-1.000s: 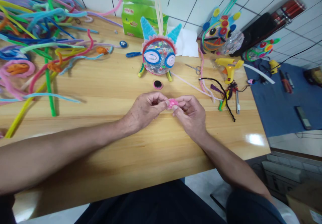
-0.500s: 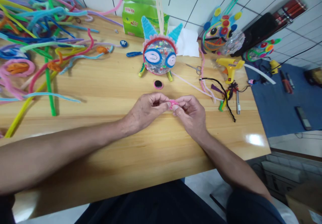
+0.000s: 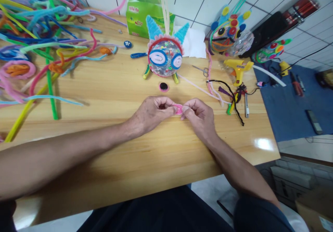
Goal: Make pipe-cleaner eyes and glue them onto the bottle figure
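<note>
A small pink coil (image 3: 179, 109), apparently of pipe cleaner, is pinched between both hands above the table. My left hand (image 3: 156, 112) grips its left side between thumb and fingers. On its right edge, my right hand (image 3: 199, 114) closes with thumb and forefinger. Fingertips cover part of the coil. Just beyond the hands lies a black disc with a pink rim (image 3: 163, 87). Farther back stands a round clear lantern-like figure (image 3: 166, 60) with blue ears, a red band and white eyes ringed in blue.
Loose pipe cleaners (image 3: 49, 48) pile up at the left. To the right are scissors (image 3: 201, 71), a yellow glue gun (image 3: 238, 70), a black cord (image 3: 229, 91) and a pen (image 3: 246, 105). A green tissue pack (image 3: 145, 16) stands by the tiled wall.
My right fingers have shifted slightly right along the pink coil, so more of it shows. My left hand stays nearly still.
</note>
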A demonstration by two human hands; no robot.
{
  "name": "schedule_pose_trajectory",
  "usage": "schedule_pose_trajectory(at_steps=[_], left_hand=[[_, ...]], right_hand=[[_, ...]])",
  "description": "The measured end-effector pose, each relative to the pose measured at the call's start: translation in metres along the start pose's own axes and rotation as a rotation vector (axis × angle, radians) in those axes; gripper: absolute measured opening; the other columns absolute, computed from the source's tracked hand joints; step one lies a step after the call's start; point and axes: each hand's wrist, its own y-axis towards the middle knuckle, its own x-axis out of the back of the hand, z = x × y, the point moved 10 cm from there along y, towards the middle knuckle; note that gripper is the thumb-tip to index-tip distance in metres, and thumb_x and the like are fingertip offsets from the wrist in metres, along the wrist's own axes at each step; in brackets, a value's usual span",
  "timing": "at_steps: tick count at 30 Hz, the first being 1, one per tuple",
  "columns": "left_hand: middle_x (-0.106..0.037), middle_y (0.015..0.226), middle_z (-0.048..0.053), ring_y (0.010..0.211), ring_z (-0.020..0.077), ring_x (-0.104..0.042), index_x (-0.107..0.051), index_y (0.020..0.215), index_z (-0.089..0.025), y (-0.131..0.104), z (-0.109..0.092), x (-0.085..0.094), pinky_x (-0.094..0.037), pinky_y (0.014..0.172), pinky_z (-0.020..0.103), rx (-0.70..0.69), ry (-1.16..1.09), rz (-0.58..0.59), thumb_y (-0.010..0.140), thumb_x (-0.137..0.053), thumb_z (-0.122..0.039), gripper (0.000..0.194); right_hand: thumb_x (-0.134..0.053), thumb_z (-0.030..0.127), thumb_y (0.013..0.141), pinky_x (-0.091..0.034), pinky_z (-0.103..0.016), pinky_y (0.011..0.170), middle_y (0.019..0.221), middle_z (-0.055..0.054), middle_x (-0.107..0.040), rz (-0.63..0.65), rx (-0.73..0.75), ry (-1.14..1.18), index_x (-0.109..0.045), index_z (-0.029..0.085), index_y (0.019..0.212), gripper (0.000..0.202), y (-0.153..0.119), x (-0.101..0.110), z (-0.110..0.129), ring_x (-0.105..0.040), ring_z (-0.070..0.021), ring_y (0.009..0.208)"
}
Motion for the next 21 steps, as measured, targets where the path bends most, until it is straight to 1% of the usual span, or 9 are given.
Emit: schedule_pose_trajectory(at_steps=[3,6,11,16,21], left_hand=[[-0.083,0.088,0.003,0.075,0.0141,-0.071,-0.081,0.09,-0.017,-0.001,0.001,-0.001,-0.054,0.071,0.026,0.008,-0.011,0.006,0.088,-0.078,-0.036,0.02],[-0.085,0.093,0.004,0.081,0.0159,-0.074,-0.082,0.091,-0.018,-0.002,0.001,0.0,-0.057,0.078,0.027,0.017,-0.046,-0.009,0.087,-0.079,-0.036,0.019],[-0.085,0.093,0.003,0.08,0.0156,-0.075,-0.082,0.091,-0.018,-0.003,0.0,0.0,-0.058,0.075,0.026,0.033,-0.078,-0.03,0.087,-0.08,-0.035,0.017],[-0.086,0.093,0.003,0.084,0.0159,-0.077,-0.082,0.089,-0.018,-0.002,-0.003,0.003,-0.06,0.081,0.027,-0.021,-0.094,-0.071,0.088,-0.078,-0.03,0.013],[-0.086,0.096,0.004,0.088,0.0174,-0.078,-0.082,0.091,-0.018,-0.002,-0.004,0.003,-0.061,0.084,0.028,-0.077,-0.075,-0.069,0.089,-0.077,-0.033,0.016]], right_hand=[[-0.065,0.029,0.087,-0.045,-0.028,0.06,0.062,0.004,-0.068,-0.018,0.013,-0.045,-0.065,0.023,0.077,0.012,-0.002,0.001,-0.001,-0.06,-0.0125,0.058],[-0.064,0.026,0.088,-0.044,-0.028,0.06,0.064,0.005,-0.068,-0.034,0.036,-0.054,-0.066,0.023,0.077,0.011,-0.004,0.002,-0.002,-0.059,-0.0118,0.057],[-0.064,0.024,0.092,-0.047,-0.028,0.06,0.065,0.005,-0.068,-0.044,0.068,0.022,-0.066,0.023,0.081,0.011,-0.006,0.0,-0.003,-0.061,-0.0118,0.059],[-0.066,0.031,0.099,-0.05,-0.026,0.06,0.068,0.006,-0.066,-0.033,0.109,0.139,-0.063,0.023,0.088,0.013,-0.007,-0.007,-0.003,-0.061,-0.0103,0.06],[-0.066,0.031,0.098,-0.048,-0.025,0.056,0.066,0.007,-0.064,-0.05,0.123,0.184,-0.059,0.024,0.088,0.014,-0.006,-0.01,-0.003,-0.058,-0.0098,0.055]])
